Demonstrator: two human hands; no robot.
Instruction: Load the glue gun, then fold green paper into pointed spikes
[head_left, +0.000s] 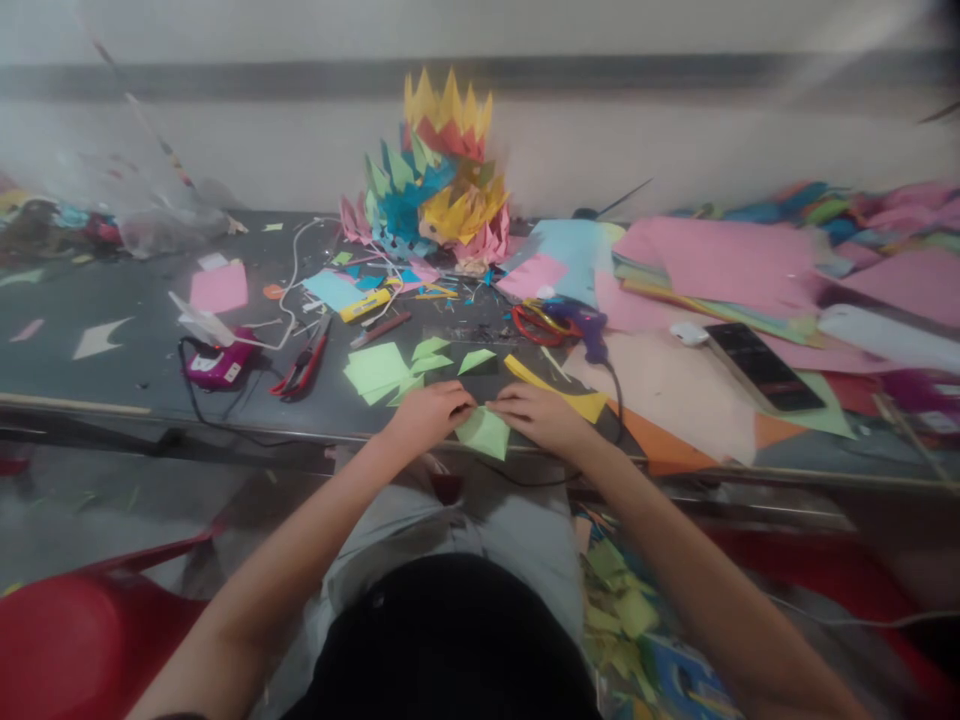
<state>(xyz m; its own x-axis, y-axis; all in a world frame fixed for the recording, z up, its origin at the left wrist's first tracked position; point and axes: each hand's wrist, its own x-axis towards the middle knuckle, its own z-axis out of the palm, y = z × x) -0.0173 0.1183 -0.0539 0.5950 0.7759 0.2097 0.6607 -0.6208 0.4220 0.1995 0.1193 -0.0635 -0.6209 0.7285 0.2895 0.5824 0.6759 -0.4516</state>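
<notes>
Between my two hands, at the table's front edge, is a small light-green paper piece [484, 433]. My left hand [433, 412] pinches its upper left side with closed fingers. On its upper right side, the fingers of my right hand [541, 415] are closed too. Just beyond my left hand lie a stack of light-green paper squares [377, 370] and several folded green triangles [430, 354]. A curved yellow paper strip [555, 390] lies beyond my right hand. The fingertips are slightly blurred.
Colourful folded-paper crowns [450, 200] stand at the back. Red-handled pliers [302, 362], a yellow box cutter [367, 304], scissors [540, 322] and a purple glue gun [585, 322] lie around the middle. To the right are paper sheets [720, 260] and a phone [761, 365]; a purple power socket [221, 358] sits left.
</notes>
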